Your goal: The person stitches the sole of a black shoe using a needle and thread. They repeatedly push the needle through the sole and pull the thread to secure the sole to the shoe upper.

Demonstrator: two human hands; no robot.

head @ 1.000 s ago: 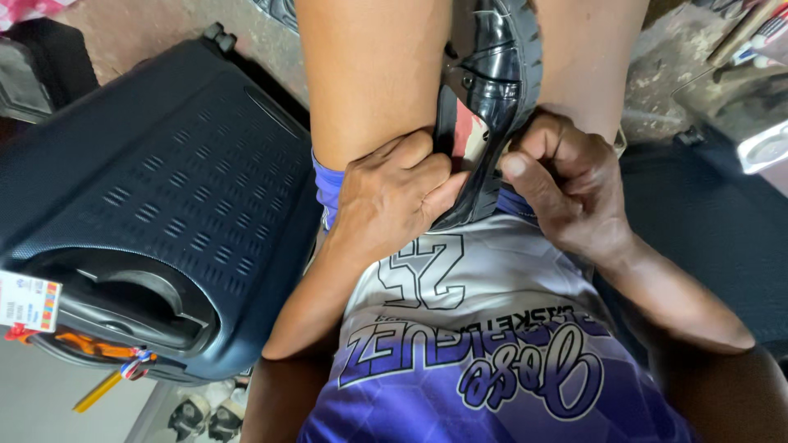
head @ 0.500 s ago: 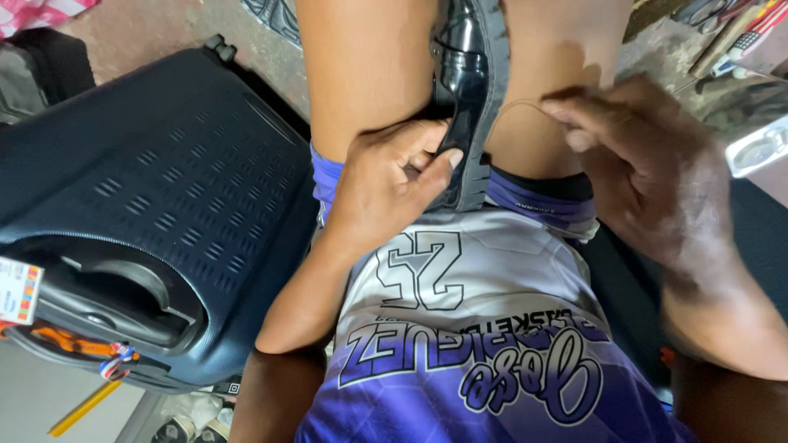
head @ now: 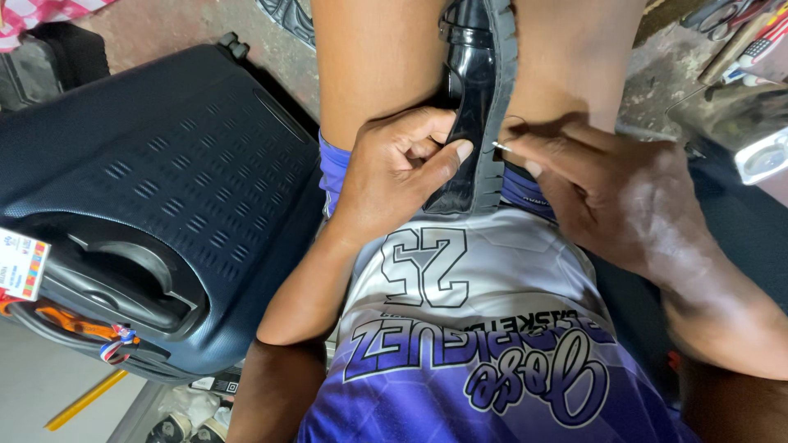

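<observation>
Head view, looking straight down onto the lap. A black shoe point(head: 474, 123), glossy upper with a ridged grey-black rubber sole edge, stands wedged between the person's two bare thighs, heel end toward the body. Left hand point(head: 394, 168) is clenched on the shoe's upper: thumb pressed flat against the shiny side, fingers curled behind it. Right hand point(head: 611, 193) pinches a thin metal needle point(head: 501, 147) between thumb and forefinger, its point just beside the sole's ridged rim; a fine thread point(head: 513, 120) loops up from it against the right thigh, too thin to follow far. Below the hands lies a slick jersey point(head: 460, 328), white fading to purple, with printed lettering and a hexagon pattern; purple shorts hems show at both thighs. To the person's left, touching the leg, lies a dark navy hard-shell suitcase point(head: 156, 180), moulded with rows of small raised dashes, a recessed handle, and a paper tag point(head: 20, 264) on an orange strap. That side is hemmed in; the right hand has open room over dark fabric. Floor is rough, stained concrete point(head: 164, 33). Upper right, cluttered tools point(head: 730, 33) and a white container point(head: 763, 156), blurred.
</observation>
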